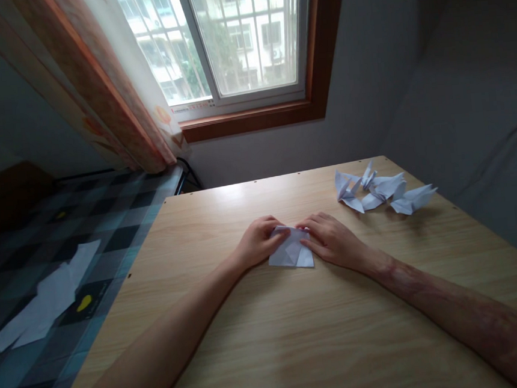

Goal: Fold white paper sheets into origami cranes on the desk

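Our 2 forearms are stretching across the wooden table (263, 350) as our left hand (258, 242) and right hand (330, 239) are gripping, fingers curled, the upper edge of a folded white paper (293, 256) lying mid-table. Paper cranes (382, 192) are sitting well apart at far right; loose white sheets (45, 297) are lying on a checkered cloth (108, 231) at left.

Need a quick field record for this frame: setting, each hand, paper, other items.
Setting: wooden table below a window
Left hand: fingers curled on upper left edge of the folded white paper
Right hand: fingers on its upper right edge
Paper: partly folded, flat on table
Elsewhere on table: folded paper figures, far right
Beside table: white sheets on checkered cover
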`<action>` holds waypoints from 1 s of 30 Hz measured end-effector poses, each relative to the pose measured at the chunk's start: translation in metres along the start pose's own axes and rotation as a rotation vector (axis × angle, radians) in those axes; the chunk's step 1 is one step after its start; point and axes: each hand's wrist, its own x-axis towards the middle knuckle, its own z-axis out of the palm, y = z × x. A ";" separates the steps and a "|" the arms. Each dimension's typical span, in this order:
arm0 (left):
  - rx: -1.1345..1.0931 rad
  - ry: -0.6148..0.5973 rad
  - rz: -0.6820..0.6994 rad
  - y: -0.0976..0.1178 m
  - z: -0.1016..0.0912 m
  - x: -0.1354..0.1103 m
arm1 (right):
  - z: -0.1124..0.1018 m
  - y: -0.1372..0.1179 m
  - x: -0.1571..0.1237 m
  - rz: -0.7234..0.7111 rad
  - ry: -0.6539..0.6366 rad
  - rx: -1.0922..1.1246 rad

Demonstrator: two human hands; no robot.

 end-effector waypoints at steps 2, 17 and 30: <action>-0.061 0.029 -0.071 0.004 -0.001 0.000 | 0.000 0.000 0.000 0.008 0.005 0.003; -0.143 -0.030 -0.127 0.000 -0.004 0.000 | -0.001 0.002 0.001 0.039 0.027 0.017; -0.112 -0.036 -0.096 -0.002 -0.002 -0.001 | 0.002 0.004 0.000 0.092 0.054 -0.016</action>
